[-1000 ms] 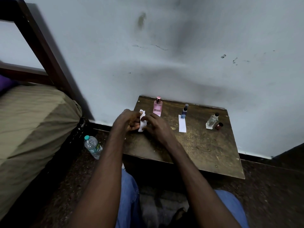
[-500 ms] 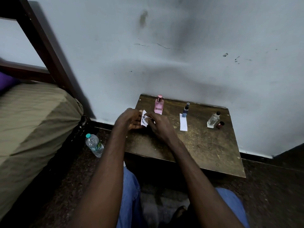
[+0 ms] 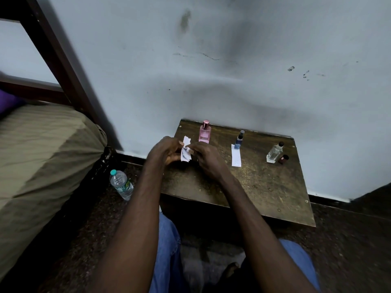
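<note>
Right, both hands are over the back-left part of the wooden surface (image 3: 254,182), and the small white paper slip (image 3: 186,157) sits squarely between them. The left grip (image 3: 167,152) pinches its left edge, fingers curled in. The right grip (image 3: 206,158) pinches it from the other side, fingertips across the middle. The slip stands roughly upright, its top end poking out above the fingers and its lower end showing blue marks below them. Just behind it stands a pink perfume bottle (image 3: 204,133). Further right, a small blue bottle (image 3: 239,140) stands at the top of a white paper strip (image 3: 236,155) lying flat. Well to the right is a clear bottle (image 3: 274,153), with a dark little bottle (image 3: 283,159) just beside it. A water bottle (image 3: 121,183) lies on the floor by the bed (image 3: 42,144).
</note>
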